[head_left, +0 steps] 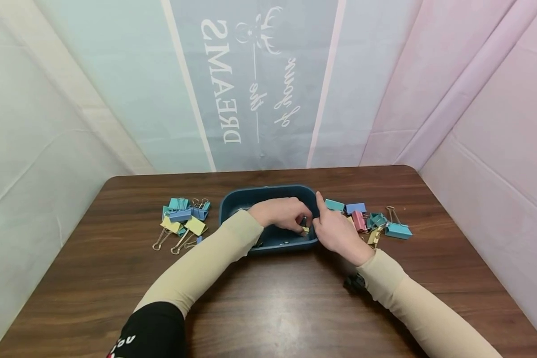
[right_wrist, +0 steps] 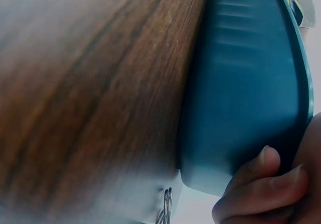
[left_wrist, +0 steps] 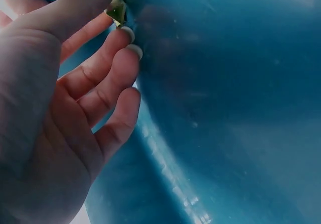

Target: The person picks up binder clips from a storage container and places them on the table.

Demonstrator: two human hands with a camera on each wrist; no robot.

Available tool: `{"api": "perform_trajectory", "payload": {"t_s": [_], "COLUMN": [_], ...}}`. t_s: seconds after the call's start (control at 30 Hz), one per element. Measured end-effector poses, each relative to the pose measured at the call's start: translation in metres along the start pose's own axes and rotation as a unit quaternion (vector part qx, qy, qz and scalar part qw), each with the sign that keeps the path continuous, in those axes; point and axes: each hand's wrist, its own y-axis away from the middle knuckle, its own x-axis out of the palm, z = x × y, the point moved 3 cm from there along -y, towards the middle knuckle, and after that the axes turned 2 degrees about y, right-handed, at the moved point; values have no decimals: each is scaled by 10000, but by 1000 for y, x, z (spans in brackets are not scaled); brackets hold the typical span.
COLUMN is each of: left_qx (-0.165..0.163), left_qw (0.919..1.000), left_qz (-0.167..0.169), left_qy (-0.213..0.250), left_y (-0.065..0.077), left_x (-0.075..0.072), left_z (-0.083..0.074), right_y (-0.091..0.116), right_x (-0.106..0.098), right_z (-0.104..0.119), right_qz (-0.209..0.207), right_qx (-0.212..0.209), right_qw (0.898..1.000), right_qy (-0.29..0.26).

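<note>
A dark blue plastic bin [head_left: 268, 189] sits on the table. My left hand [head_left: 283, 213] reaches down inside it, near its right end. Between the thumb and fingertips it pinches a small yellow binder clip [left_wrist: 117, 11], partly covered by the fingers. At the bin's right end, my right hand [head_left: 337, 232] grips the rim, index finger pointing away along the edge. In the right wrist view the curled fingers [right_wrist: 266, 189] lie against the bin's outer wall [right_wrist: 241, 98]. Small bits lie on the bin floor, mostly hidden by the left forearm.
Left of the bin lies a pile of blue, teal and yellow binder clips [head_left: 180, 216]. More binder clips [head_left: 398, 230], teal, pink, blue and yellow, are spread on the right. A small black object [head_left: 354, 282] is beside the right sleeve. Fabric walls surround the brown wooden table [head_left: 268, 303].
</note>
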Motion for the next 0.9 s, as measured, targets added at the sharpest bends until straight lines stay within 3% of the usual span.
{"api": "perform_trajectory", "payload": {"t_s": [0.17,0.43,0.9], "left_qx": [-118,-37,-364], "left_qw": [9998,9991,9962], "left_qz": [-76,-215,-463], "left_qy": [-144,-350,-649], "left_y": [2,3,6], "left_x": [-2,-2,-4], "left_z": [1,1,5], "right_y": [0,0,1], "right_x": [1,1,0], "right_z": [1,0,0], "right_qz": [-46,-95,-116], "right_qx": [-28,-25,-51], "right_qw": [10000,9998,9999], "right_qy": [28,154,92]}}
